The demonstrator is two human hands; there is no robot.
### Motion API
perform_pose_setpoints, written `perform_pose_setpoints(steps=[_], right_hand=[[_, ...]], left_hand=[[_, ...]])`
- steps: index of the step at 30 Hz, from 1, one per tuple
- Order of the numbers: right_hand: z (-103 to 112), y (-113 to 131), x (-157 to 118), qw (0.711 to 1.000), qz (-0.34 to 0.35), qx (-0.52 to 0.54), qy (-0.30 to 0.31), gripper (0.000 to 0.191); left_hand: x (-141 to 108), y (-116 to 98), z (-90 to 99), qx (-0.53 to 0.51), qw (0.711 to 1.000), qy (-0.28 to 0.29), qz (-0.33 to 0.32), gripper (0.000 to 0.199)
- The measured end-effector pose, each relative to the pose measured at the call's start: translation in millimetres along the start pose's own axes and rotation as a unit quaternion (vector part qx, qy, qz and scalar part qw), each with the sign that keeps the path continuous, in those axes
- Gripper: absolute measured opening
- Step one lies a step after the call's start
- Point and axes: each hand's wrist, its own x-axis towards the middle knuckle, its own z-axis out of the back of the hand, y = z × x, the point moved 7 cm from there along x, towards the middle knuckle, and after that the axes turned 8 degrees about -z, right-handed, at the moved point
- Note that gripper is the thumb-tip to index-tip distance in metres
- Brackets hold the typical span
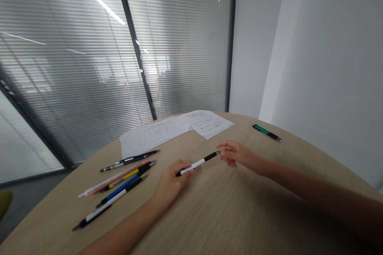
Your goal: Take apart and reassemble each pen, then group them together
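My left hand [174, 178] grips a white pen with black ends [197, 163] near its rear end, thumb along the barrel. The pen tilts up to the right, its tip pointing at my right hand. Beside that tip is my right hand [231, 153], its fingers loosely bent and apart. Whether a fingertip touches the pen's tip, I cannot tell. Left of my left hand lie several pens: a blue pen [121, 188], a yellow and black pen [124, 178], a pink pen [115, 180], another white and black pen [104, 205], and dark pens [128, 161] farther back.
Printed paper sheets [158, 133] lie at the far side of the round wooden table [215, 215]. One green and black pen [267, 132] rests alone at the right. Beyond the table's edge stand a glass partition with blinds [185, 48] and a white wall [326, 55].
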Motion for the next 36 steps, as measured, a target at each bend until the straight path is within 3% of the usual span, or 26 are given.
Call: perform_pose_setpoints(steps=[8,15,20,26,31,36], right_hand=[[-2,-3,-2,0.999,-0.011,-0.045,-0.003,0.022],[-9,-16,-3,0.995,-0.054,-0.081,0.024,0.049],[-6,-12,-3,0.996,-0.040,-0.072,0.015,0.059],[-3,5,-4,0.999,0.026,-0.030,-0.003,0.037],[-6,5,-5,0.999,0.019,-0.038,0.005,0.021],[-3,1,-4,0.995,-0.004,-0.099,-0.017,0.023]], left_hand=[[-1,-3,-1.3,-0.013,1.000,0.010,0.012,0.018],[-2,-18,-2.8,0.014,0.998,0.025,-0.057,0.017],[-1,-15,-1.7,0.003,0.999,0.020,-0.037,0.015],[0,-1,0.2,-0.029,0.999,-0.001,0.025,0.016],[-2,2,-2.7,-0.040,0.999,0.006,0.035,0.017],[-3,-4,-2.9,-0.032,0.999,0.017,0.018,0.017]])
